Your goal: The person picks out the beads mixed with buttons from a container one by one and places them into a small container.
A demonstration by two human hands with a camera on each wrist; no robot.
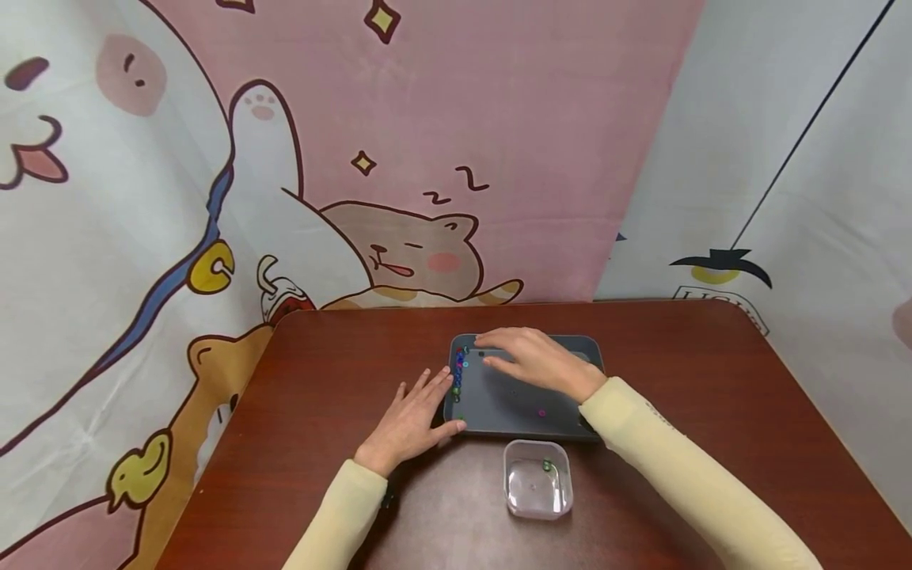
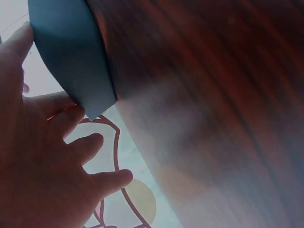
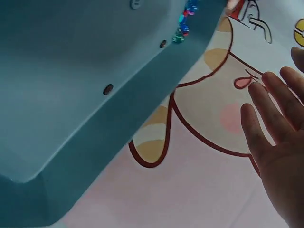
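Note:
A grey rectangular tray (image 1: 499, 404) lies on the table, with a row of small shiny coloured beads (image 1: 457, 380) along its left wall. My left hand (image 1: 409, 419) is at the tray's left side, fingers spread and nearly straight. Its thumb and index fingertip touch the outer wall (image 2: 71, 52) in the left wrist view. My right hand (image 1: 537, 362) hovers over the back of the tray, fingers extended, nothing in it. In the right wrist view, small dark discs (image 3: 108, 89) lie near the tray's long wall. A small magenta ring (image 1: 541, 413) lies towards the front.
A clear square plastic container (image 1: 510, 483) stands just in front of the tray, with small green beads (image 1: 546, 465) inside. The brown wooden table (image 1: 684, 356) extends around both. A printed cartoon cloth (image 1: 556, 158) hangs behind the table and at its sides.

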